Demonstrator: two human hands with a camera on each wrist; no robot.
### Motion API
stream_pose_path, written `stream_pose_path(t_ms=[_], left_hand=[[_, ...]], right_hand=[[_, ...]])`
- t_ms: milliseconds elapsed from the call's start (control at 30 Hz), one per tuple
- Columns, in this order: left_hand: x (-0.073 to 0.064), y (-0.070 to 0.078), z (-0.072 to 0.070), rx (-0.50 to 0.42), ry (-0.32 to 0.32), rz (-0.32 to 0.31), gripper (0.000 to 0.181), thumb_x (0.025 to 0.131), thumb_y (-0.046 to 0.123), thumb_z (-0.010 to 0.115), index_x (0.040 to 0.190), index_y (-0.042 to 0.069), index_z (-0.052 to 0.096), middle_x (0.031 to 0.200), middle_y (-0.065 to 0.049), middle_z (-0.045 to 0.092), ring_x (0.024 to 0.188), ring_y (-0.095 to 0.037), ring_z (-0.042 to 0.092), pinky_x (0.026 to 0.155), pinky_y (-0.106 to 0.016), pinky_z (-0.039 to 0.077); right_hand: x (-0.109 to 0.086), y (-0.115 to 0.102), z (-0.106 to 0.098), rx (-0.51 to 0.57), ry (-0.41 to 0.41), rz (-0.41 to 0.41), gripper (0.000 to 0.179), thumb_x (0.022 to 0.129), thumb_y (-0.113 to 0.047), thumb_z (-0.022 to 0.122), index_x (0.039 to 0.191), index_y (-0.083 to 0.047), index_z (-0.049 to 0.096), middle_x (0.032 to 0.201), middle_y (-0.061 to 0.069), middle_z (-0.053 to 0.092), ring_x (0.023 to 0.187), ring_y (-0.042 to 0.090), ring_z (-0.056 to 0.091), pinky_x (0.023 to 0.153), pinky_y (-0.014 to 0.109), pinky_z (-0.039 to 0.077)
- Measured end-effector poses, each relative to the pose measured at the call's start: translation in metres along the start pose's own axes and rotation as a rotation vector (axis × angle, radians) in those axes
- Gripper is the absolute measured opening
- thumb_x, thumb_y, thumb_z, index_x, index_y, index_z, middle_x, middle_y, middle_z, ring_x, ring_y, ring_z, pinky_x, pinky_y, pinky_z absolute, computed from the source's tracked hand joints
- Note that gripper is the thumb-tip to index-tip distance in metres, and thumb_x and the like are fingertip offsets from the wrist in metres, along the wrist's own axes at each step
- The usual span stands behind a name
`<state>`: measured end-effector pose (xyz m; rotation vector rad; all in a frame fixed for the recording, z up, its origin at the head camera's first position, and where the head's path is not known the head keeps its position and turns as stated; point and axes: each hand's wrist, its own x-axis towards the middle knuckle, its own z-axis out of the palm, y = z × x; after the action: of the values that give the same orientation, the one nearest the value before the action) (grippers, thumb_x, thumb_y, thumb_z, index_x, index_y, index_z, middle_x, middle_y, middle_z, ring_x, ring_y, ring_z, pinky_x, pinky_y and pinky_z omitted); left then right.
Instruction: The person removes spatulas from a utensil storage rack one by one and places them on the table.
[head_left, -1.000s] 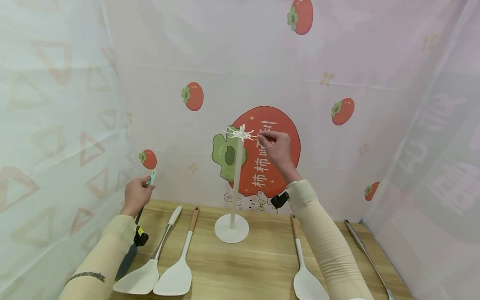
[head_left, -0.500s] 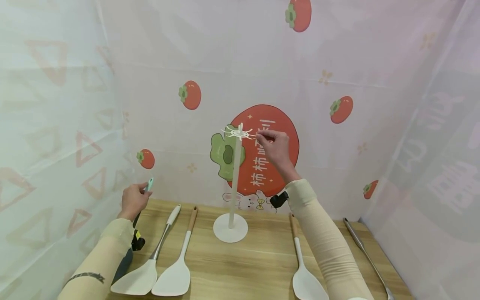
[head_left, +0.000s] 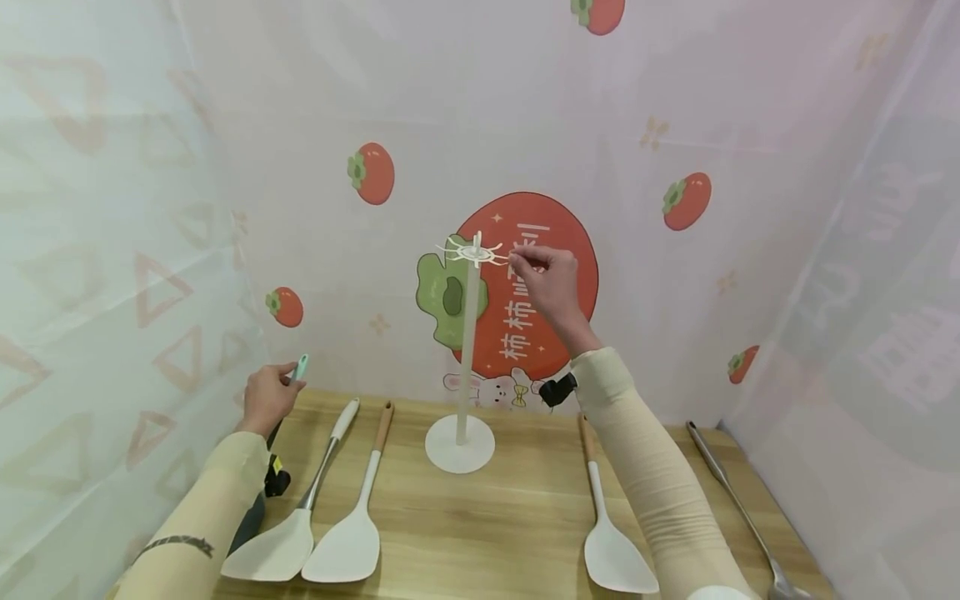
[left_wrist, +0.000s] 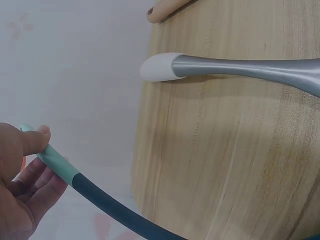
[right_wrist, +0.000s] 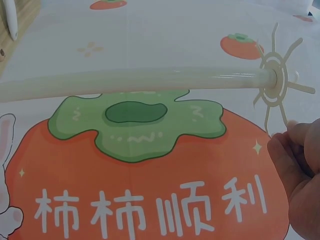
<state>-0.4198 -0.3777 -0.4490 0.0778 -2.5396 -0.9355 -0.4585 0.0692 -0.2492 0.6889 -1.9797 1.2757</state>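
A white utensil stand [head_left: 468, 342] with a round base and a ring of thin hooks rises from the wooden table. At its top, my right hand [head_left: 550, 283] pinches the end of one hook [right_wrist: 284, 117] between thumb and fingers. On the left, low in front of the backdrop, my left hand [head_left: 268, 398] grips the mint-green handle end [left_wrist: 60, 164] of a dark blue kitchen utensil [left_wrist: 115, 206]. Its handle slants down from the fingers. In the head view most of its head is hidden behind my left sleeve; only a dark part shows.
Two white spatulas [head_left: 273, 546] [head_left: 347, 543] lie on the table [head_left: 480, 517] at left. Another white spatula [head_left: 615, 554] lies right of the stand, partly beside my right sleeve. A metal utensil [head_left: 738, 500] rests near the right wall. Printed sheets enclose the back and sides.
My left hand has come down a little with the dark blue utensil. My right hand stays at the hook. The head view has tilted slightly downward.
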Motion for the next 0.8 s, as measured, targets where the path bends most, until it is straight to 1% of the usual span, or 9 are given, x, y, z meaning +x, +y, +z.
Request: stream_pose_path(t_ms=[200,400,533,700,800], left_hand=[[-0.002,-0.007,0.0,-0.001,-0.011,0.011,0.046,0.097,0.009,0.067,0.136,-0.013,0.056,0.099,-0.032,0.07,0.058,-0.02,0.06,0.051,-0.033,0.046],[-0.005,-0.016,0.003,-0.01,-0.016,0.037,0.046,0.093,0.006,0.07,0.133,-0.014,0.058,0.1,-0.034,0.07,0.065,-0.025,0.066,0.051,-0.031,0.049],[-0.009,-0.022,0.005,0.002,-0.032,0.025,0.047,0.091,0.005,0.068,0.133,-0.014,0.058,0.101,-0.035,0.07,0.065,-0.027,0.066,0.052,-0.032,0.049],[-0.013,-0.029,0.006,0.013,-0.087,-0.016,0.055,0.085,-0.001,0.062,0.137,-0.016,0.054,0.105,-0.037,0.068,0.067,-0.028,0.064,0.054,-0.033,0.046],[-0.014,-0.031,0.006,-0.008,-0.125,-0.017,0.057,0.085,-0.003,0.065,0.138,-0.016,0.051,0.107,-0.038,0.066,0.075,-0.034,0.066,0.055,-0.034,0.049]], right_hand=[[-0.002,-0.008,-0.001,0.013,-0.002,-0.007,0.02,0.098,-0.014,0.07,0.108,0.0,0.079,0.095,0.015,0.076,0.087,0.022,0.071,0.075,0.022,0.056],[-0.007,-0.01,-0.002,0.015,-0.003,0.004,0.021,0.098,-0.016,0.07,0.109,-0.001,0.079,0.095,0.014,0.076,0.087,0.02,0.07,0.076,0.021,0.056],[-0.012,-0.01,-0.001,0.027,-0.004,0.012,0.021,0.097,-0.016,0.07,0.11,0.0,0.078,0.096,0.015,0.076,0.087,0.021,0.07,0.077,0.022,0.057],[-0.015,-0.01,0.0,0.037,-0.003,0.009,0.021,0.097,-0.015,0.07,0.109,0.0,0.078,0.096,0.015,0.076,0.087,0.021,0.071,0.077,0.022,0.057],[-0.015,-0.012,-0.001,0.032,0.001,-0.002,0.021,0.097,-0.016,0.07,0.109,-0.001,0.079,0.096,0.014,0.077,0.087,0.02,0.071,0.077,0.022,0.058]])
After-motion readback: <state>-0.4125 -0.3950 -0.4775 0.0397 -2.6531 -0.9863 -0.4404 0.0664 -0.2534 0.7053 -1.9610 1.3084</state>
